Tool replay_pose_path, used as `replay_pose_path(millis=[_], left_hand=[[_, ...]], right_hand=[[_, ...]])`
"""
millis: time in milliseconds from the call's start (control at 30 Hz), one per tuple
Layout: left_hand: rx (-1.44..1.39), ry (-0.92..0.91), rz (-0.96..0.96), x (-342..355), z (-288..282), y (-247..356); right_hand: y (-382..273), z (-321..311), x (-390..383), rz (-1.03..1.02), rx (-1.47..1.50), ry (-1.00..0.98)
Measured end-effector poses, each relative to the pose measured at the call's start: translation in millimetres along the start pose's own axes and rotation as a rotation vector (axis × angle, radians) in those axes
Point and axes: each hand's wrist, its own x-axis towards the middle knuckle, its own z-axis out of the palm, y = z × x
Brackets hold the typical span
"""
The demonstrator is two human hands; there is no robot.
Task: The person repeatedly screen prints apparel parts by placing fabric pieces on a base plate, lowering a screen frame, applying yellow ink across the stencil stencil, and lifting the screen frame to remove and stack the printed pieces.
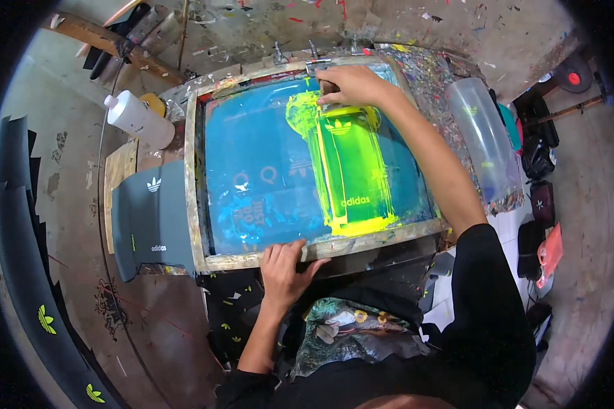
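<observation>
A wooden-framed printing screen (pixel 233 262) with blue mesh lies in front of me. Bright yellow-green ink (pixel 358 163) covers an upright band of the mesh right of the middle. At the far end of this band, my right hand (pixel 356 84) is closed around a squeegee (pixel 329 90); its wooden handle shows beside the fingers, and the hand hides much of the rest. My left hand (pixel 284 270) grips the near rail of the frame, fingers bent over the wood and thumb out to the right. What lies beneath the mesh is mostly hidden.
Left of the screen are a dark grey cut sheet (pixel 150 218) with white marks and a white bottle (pixel 142 120). A clear printed plastic sheet (pixel 481 136) lies to the right. Metal clamps (pixel 314 63) hold the far rail. Dark sheets (pixel 31 273) hang along the far left.
</observation>
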Motion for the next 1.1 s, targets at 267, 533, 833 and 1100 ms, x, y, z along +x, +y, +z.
replay_pose_path(millis=[267, 533, 833, 1100], left_hand=[[0.005, -0.003, 0.017, -2, 1, -2], [-0.035, 0.012, 0.046, 2, 3, -2], [0.0, -0.029, 0.0, -4, 0, -3], [-0.011, -0.028, -0.007, -4, 3, -1]], right_hand=[[26, 17, -13, 0.594, -0.06, 0.093], [16, 20, 38, 0.228, 0.028, 0.007], [-88, 16, -30, -0.391, 0.267, -0.42], [-77, -3, -52, -0.265, 0.215, -0.281]])
